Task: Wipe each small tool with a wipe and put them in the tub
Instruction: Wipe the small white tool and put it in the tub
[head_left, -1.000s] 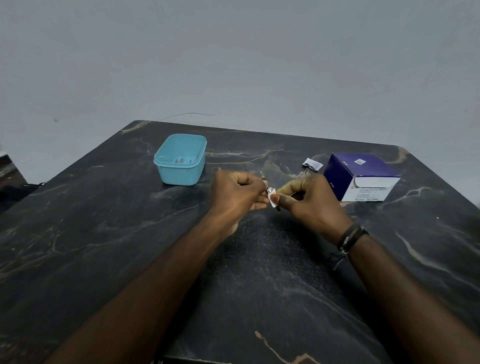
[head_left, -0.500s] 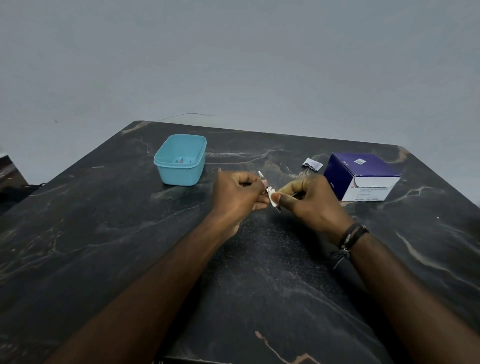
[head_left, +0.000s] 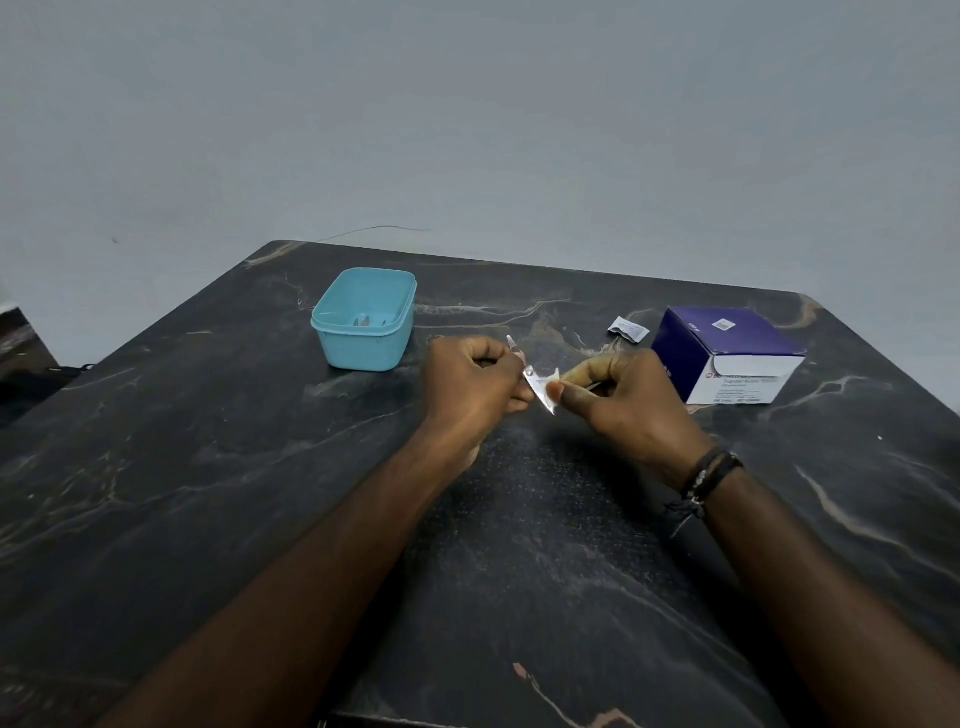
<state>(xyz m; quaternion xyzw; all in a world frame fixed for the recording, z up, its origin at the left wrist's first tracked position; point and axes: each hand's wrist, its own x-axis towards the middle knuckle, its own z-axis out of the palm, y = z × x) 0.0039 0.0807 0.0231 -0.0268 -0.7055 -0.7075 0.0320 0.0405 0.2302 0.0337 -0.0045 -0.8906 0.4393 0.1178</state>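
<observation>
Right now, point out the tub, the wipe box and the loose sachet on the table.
tub (head_left: 363, 347), head view, on its front outer wall.
wipe box (head_left: 727, 332), head view, on its purple top face.
sachet (head_left: 628, 329), head view, on the middle of the flat white packet.

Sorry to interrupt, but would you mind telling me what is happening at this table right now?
A person is cleaning a small metal tool above a dark marble table. The left hand grips the tool, while the right hand pinches a white wipe against it. A blue tub behind the left hand already holds something small. A purple box and a torn sachet lie to the right.
</observation>
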